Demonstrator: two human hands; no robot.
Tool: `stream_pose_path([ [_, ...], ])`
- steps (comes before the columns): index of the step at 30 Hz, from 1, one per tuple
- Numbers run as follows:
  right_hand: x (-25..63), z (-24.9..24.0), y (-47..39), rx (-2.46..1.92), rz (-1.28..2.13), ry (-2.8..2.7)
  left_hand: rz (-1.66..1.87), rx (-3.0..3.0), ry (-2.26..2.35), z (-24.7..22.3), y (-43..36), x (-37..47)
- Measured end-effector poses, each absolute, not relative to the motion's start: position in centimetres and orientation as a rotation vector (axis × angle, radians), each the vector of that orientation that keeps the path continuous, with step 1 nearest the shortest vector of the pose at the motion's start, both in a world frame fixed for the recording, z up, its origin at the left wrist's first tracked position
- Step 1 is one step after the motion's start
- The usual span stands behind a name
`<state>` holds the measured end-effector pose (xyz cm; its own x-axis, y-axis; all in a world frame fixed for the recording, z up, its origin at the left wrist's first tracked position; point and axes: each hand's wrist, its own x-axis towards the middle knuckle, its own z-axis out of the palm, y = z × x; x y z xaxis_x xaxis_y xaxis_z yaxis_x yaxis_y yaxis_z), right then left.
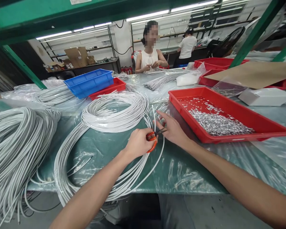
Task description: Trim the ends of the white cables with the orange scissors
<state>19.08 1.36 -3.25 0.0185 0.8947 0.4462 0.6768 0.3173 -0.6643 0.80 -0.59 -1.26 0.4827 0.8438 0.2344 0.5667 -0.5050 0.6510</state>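
My left hand (139,143) is closed around the orange handles of a pair of scissors (152,143). Their dark blades point right, toward my right hand (171,128). The fingers of that hand are curled around a thin white cable (162,148), which curves down out of it; the exact grip is partly hidden. Just beyond my hands, a coil of white cables (116,127) lies on the table, its many ends bunched together. A larger loop of pale cables (64,159) runs beneath my left forearm to the table's front edge.
To the right stands a red tray (219,138) with many small metal pieces. A thick cable bundle (19,152) hangs over the left edge. Behind are a blue bin (89,83), a white box (265,97) and a seated person (149,58). A green frame crosses overhead.
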Motion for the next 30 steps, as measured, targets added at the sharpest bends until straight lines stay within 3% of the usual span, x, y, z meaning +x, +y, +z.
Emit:
stream_pose_path([
  [3, 18.8, -3.0, 1.2, -1.275, 0.219, -1.711, 0.733, 2.266, 1.158, -1.3, -0.7, 0.8],
  [10, 18.0, -1.0, 0.3, -1.064, 1.06, -1.235, 0.714, 2.306, 1.108, -1.4, -0.8, 0.9],
  [16, 18.2, -0.7, 0.4, -0.944, 1.386, -0.958, 0.733, 2.254, 1.099, -0.6, -0.9, 0.8],
  [21, 17.5, -0.9, -0.1, -0.889, 1.395, -1.047, 0.883, 2.099, 1.263, 0.5, 0.5, -0.7],
  [30, 17.4, -1.2, -0.9, -0.929, 1.169, -1.337, 0.713, 2.175, 1.223, 0.9, 0.4, -1.2],
])
